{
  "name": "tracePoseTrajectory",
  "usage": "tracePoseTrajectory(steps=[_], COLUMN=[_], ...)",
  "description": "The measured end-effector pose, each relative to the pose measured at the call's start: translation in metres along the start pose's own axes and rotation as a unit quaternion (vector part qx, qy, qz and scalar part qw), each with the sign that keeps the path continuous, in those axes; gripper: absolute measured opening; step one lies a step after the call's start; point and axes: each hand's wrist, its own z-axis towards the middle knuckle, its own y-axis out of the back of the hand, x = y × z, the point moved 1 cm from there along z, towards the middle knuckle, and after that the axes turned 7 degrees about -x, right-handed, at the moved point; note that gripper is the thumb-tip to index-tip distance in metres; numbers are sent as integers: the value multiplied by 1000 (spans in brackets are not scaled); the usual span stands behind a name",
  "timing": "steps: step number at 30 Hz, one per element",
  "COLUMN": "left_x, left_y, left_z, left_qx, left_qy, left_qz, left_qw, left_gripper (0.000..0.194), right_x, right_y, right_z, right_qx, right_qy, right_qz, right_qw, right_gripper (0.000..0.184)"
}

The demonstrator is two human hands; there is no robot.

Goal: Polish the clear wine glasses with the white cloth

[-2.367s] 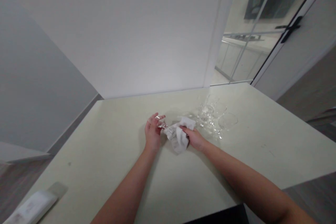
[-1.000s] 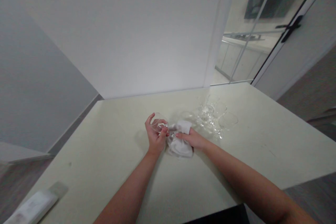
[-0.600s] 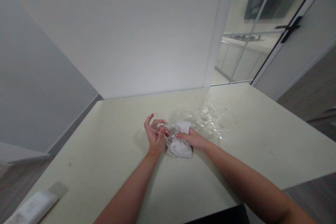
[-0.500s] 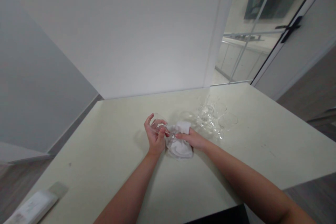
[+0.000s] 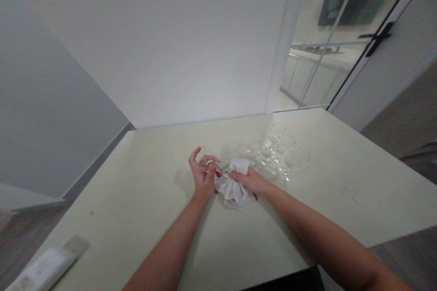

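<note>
A clear stemmed glass [image 5: 209, 161] lies tilted over the middle of the pale table [image 5: 143, 191], its bowl cradled by my left hand [image 5: 202, 177]. The fingers curl round the bowl, and the stem points right. My right hand [image 5: 251, 181] grips a white cloth [image 5: 235, 193], which is bunched up at the foot end of the stem. The thumb presses the cloth there, and its lower folds hang toward the table. Most of the glass's foot is hidden by cloth and fingers.
Several more clear glasses [image 5: 276, 152] stand or lie close together right of my hands. A white package [image 5: 44, 269] sits at the table's left front corner. A black object [image 5: 287, 282] shows at the near edge. Beyond the table are a white wall [image 5: 191, 54] and a glazed door [image 5: 317, 63].
The cloth has shifted round the glass's foot; its folds now spread lower and a little to the right. My left hand keeps the bowl almost in place.
</note>
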Motion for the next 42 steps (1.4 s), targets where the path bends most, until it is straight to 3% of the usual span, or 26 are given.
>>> tracePoseTrajectory(steps=[6,12,19,24,27,32,37,42], left_x=[0,2,13,12,11,12,17,22], left_y=[1,3,0,-2,-3,-5,-4,-2], left_z=[1,6,0,-3,-2,-1,-3,-3], left_qx=[-28,-83,69,111,122,132,156,180], left_qy=[17,56,107,137,145,173,209,191], left_qz=[21,73,107,121,129,131,129,168], left_qw=[999,992,986,977,973,967,957,950], left_gripper=[69,73,96,105,98,69,59,43], right_x=[4,10,11,15,17,17,16,17], right_y=[-1,1,2,-1,-2,-1,-1,-2], right_z=[-3,-14,-15,-16,-18,-17,-17,-17], right_qx=[9,139,193,196,193,192,191,190], right_qy=[7,-11,-30,2,16,29,32,39], right_qz=[-9,-114,-144,-169,-175,-193,-194,-192], right_qw=[1000,984,970,966,965,962,962,962], right_gripper=[39,44,44,50,54,56,64,65])
